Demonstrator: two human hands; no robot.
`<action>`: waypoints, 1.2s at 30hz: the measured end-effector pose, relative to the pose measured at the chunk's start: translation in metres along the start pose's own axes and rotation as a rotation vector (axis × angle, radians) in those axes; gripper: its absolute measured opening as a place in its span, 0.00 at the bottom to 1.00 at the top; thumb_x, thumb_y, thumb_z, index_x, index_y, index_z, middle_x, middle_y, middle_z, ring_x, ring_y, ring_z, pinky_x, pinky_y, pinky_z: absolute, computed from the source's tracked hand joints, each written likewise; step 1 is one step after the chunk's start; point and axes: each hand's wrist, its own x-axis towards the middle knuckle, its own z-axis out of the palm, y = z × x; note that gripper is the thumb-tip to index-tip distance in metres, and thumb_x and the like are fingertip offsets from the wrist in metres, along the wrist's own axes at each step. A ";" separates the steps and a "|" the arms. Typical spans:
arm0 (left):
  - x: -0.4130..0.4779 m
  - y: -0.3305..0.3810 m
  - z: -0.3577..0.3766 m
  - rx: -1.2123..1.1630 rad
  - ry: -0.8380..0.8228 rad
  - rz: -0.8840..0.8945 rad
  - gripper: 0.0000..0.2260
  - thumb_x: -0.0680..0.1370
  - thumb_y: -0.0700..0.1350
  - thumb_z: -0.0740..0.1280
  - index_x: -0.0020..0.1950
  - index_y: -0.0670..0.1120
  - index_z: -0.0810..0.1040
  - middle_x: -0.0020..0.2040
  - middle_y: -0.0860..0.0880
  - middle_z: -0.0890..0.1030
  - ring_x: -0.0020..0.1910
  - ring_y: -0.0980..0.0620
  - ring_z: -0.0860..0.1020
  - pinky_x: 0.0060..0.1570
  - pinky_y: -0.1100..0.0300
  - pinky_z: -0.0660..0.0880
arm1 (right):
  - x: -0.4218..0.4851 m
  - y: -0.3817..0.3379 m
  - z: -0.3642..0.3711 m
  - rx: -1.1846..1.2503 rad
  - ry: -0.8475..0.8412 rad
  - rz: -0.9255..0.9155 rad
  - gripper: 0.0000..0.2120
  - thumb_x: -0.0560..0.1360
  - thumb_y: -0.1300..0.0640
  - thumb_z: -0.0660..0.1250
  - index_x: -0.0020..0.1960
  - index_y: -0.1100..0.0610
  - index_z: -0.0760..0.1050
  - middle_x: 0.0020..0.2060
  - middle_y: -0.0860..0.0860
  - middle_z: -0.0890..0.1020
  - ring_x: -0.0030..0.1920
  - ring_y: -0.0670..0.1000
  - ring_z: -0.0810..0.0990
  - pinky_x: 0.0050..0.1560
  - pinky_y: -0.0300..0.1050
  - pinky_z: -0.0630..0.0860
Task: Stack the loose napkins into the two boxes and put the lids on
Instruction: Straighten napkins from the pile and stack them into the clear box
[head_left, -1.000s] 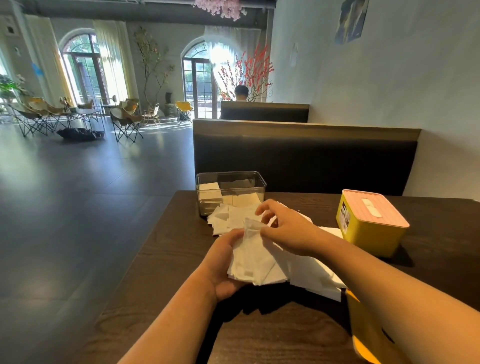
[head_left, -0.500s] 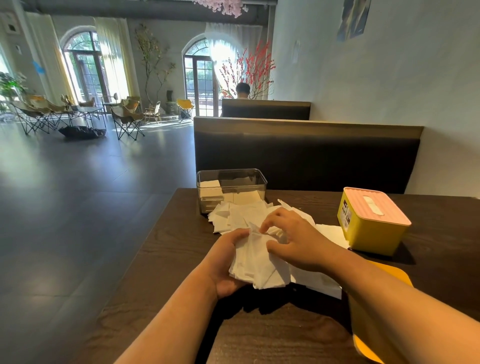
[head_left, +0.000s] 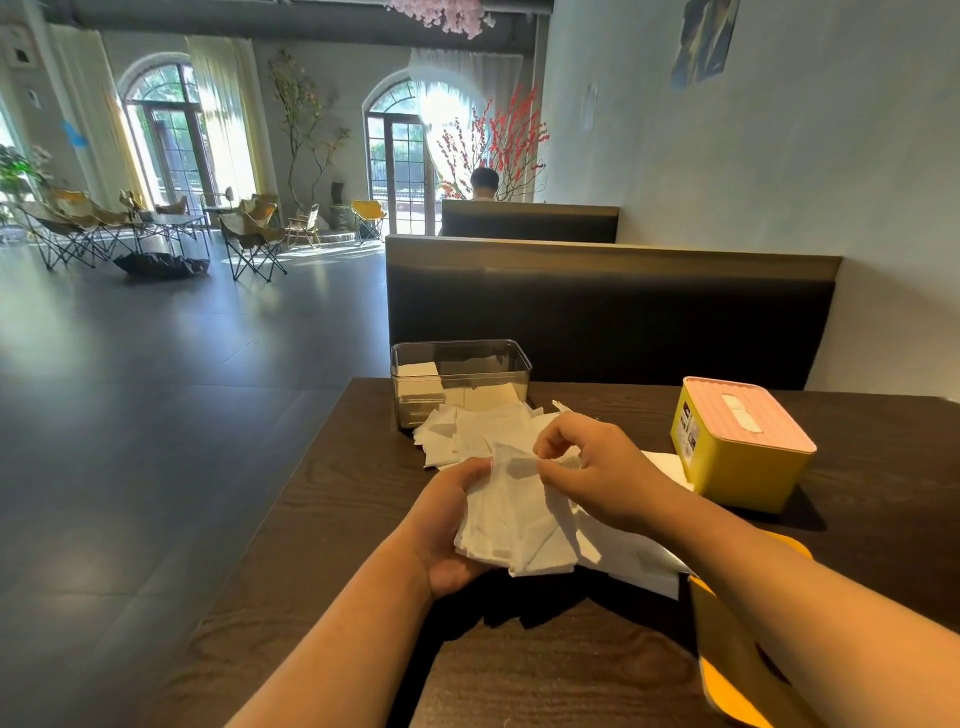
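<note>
The dark wood-grain table (head_left: 322, 519) lay under your left hand (head_left: 441, 535) and your right hand (head_left: 597, 473). Beyond both hands, past the table's far edge, stood the black padded booth bench (head_left: 623, 317).

The yellow rectangular plastic box (head_left: 737, 467) sat to the right of your right hand, near it but apart, with its ribbed pink slotted lid (head_left: 748, 415) on. The clear rectangular plastic box (head_left: 460, 364) stood ahead of your left hand, open at the top, with a low stack of napkins inside. A flat orange-yellow plastic lid (head_left: 727, 670) lay on the table beneath your right forearm, partly hidden by it.

The loose pile of white paper napkins (head_left: 467, 431) spread from the foot of the clear box back toward your hands and ran on under your right wrist.

A bundle of white paper napkins (head_left: 514, 525) sat raised off the table in your left hand, which cupped it from the left with the palm turned up and the thumb on its upper edge. Your right hand came over the bundle from the right, fingers curled, thumb and forefinger pinching the top edge of its uppermost sheet.
</note>
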 end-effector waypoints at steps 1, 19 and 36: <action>0.001 -0.001 0.000 0.001 -0.009 -0.005 0.18 0.83 0.49 0.62 0.71 0.43 0.78 0.64 0.36 0.83 0.63 0.36 0.82 0.70 0.36 0.73 | 0.000 -0.001 0.001 0.009 0.015 -0.012 0.06 0.80 0.53 0.72 0.48 0.44 0.77 0.50 0.41 0.79 0.53 0.47 0.79 0.48 0.34 0.76; -0.001 -0.003 0.004 -0.013 0.016 0.018 0.16 0.79 0.46 0.65 0.62 0.41 0.84 0.57 0.38 0.85 0.51 0.39 0.86 0.57 0.43 0.80 | -0.004 -0.012 0.005 -0.168 -0.014 -0.085 0.12 0.78 0.51 0.73 0.60 0.41 0.76 0.61 0.40 0.77 0.59 0.46 0.77 0.59 0.40 0.79; 0.002 0.007 -0.003 -0.131 0.097 0.115 0.16 0.86 0.48 0.59 0.69 0.42 0.76 0.59 0.34 0.85 0.53 0.33 0.86 0.63 0.35 0.76 | -0.030 -0.011 0.029 0.688 -0.077 0.418 0.08 0.81 0.58 0.70 0.58 0.59 0.81 0.52 0.58 0.86 0.42 0.51 0.83 0.40 0.44 0.80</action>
